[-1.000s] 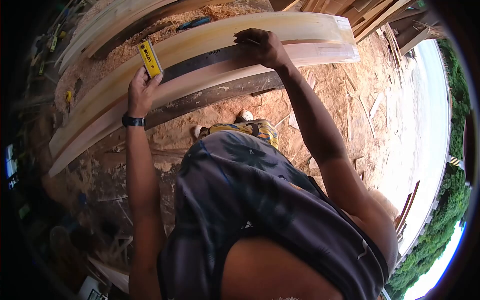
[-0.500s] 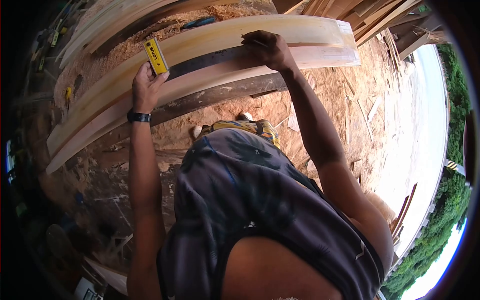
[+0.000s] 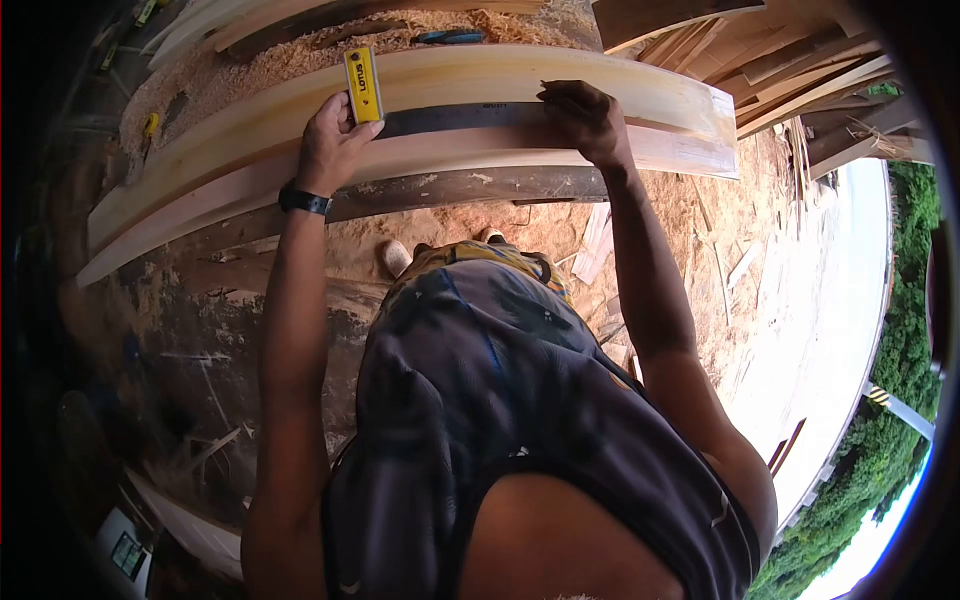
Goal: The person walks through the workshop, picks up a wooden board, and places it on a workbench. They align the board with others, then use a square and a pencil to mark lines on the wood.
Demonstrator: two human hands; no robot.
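My left hand is closed on the yellow "LOTUS" stock of a try square. Its thumb and fingers pinch the lower end of the stock. The dark steel blade runs rightward, lying along the pale wooden beam. Toward the blade's right end, my right hand is closed, its fingertips bunched over the wood. Whether those fingers grip the blade or some small item is hidden by the hand. The beam stretches across the view, slightly curved by the lens, with a lighter lower face.
A dark log or pipe runs along the near side of the beam. Wood shavings and a blue object lie beyond it. Offcut boards are piled at the upper right. Scraps litter the ground around my feet.
Both hands and the try square have shifted a little rightward along the beam. The camera view has also turned slightly. The left hand keeps its hold on the stock.
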